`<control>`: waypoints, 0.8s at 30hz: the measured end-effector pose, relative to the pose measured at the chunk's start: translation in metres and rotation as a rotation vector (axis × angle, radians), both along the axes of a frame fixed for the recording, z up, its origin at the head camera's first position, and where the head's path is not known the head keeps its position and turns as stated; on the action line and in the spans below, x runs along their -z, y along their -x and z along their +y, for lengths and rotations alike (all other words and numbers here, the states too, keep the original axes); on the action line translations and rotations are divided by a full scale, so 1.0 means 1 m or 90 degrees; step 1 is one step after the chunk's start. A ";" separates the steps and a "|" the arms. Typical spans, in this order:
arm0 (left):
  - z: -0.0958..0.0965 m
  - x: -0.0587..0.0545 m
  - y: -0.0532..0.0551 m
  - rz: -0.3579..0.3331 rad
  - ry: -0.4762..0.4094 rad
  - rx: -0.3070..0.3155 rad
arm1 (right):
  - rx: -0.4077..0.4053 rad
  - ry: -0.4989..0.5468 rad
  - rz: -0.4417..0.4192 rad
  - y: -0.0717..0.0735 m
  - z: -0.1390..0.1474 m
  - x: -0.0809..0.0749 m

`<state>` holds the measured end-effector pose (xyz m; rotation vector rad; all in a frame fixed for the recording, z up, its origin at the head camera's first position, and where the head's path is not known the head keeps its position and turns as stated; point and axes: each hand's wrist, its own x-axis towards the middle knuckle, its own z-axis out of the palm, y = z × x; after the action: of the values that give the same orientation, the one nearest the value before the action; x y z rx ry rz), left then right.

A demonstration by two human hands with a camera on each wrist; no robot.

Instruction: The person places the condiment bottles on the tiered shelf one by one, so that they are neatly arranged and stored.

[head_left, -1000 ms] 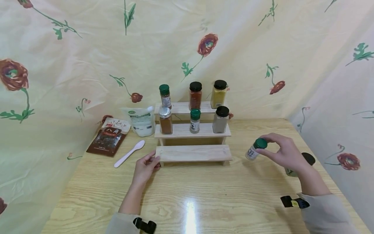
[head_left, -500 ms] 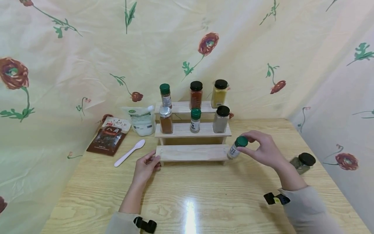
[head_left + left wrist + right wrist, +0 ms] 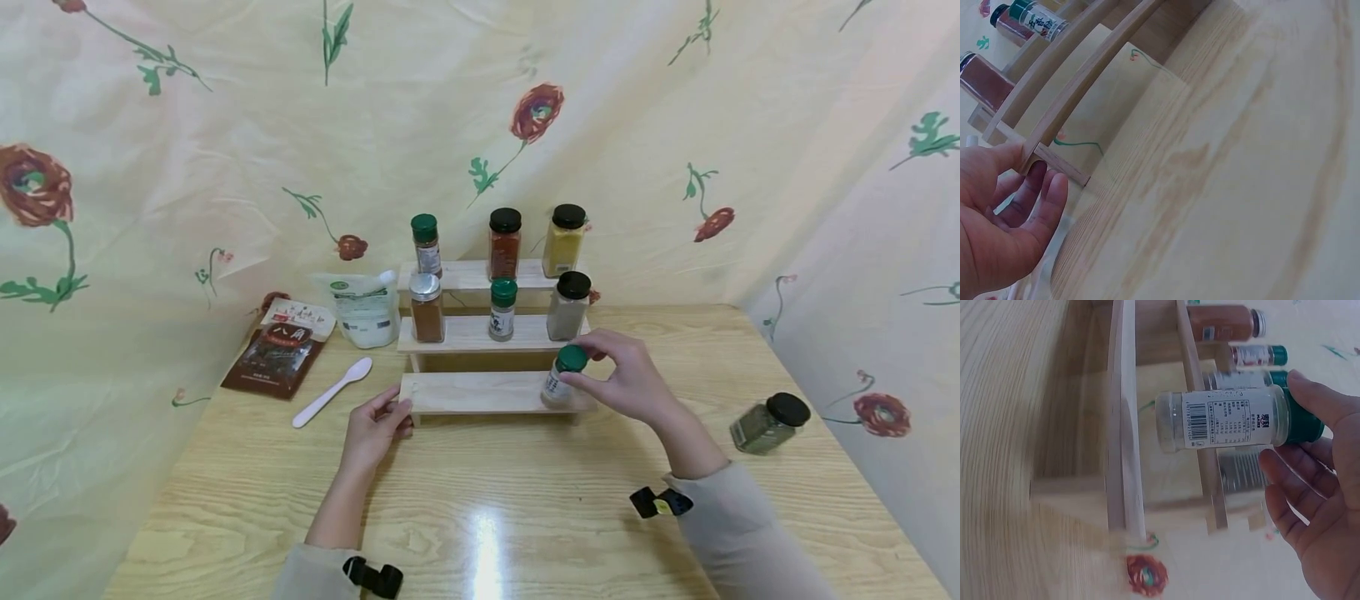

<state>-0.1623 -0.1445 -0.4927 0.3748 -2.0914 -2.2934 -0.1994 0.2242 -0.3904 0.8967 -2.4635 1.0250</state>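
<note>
My right hand pinches the green cap of a small spice jar with a white label. In the right wrist view the jar's base stands apart from the shelf edge; in the head view it is over the right part of the lowest step. The left end of the three-step wooden rack is gripped by my left hand, thumb above and fingers below the board, as the left wrist view shows. Several jars stand on the upper steps, among them a silver-capped brown jar and a green-capped jar.
A black-capped jar of green herbs lies tilted on the table at the right. Left of the rack are a white pouch, a brown packet and a pale spoon. Flowered cloth hangs behind.
My right hand has carried the green-capped jar leftward from the table's right side to over the lowest step. The left hand has stayed at the rack's end.
</note>
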 end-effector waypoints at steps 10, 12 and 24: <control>0.000 0.000 0.000 0.008 -0.005 0.000 | -0.048 0.028 -0.006 0.006 -0.031 0.008; 0.000 0.000 0.000 0.011 -0.002 0.000 | -0.052 0.031 -0.011 0.007 -0.037 0.009; -0.001 0.002 0.001 0.015 -0.003 0.002 | -0.071 0.028 -0.060 0.011 -0.073 0.011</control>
<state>-0.1628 -0.1455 -0.4946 0.3425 -2.0775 -2.2927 -0.2108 0.1516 -0.4013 1.0023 -2.4817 1.1792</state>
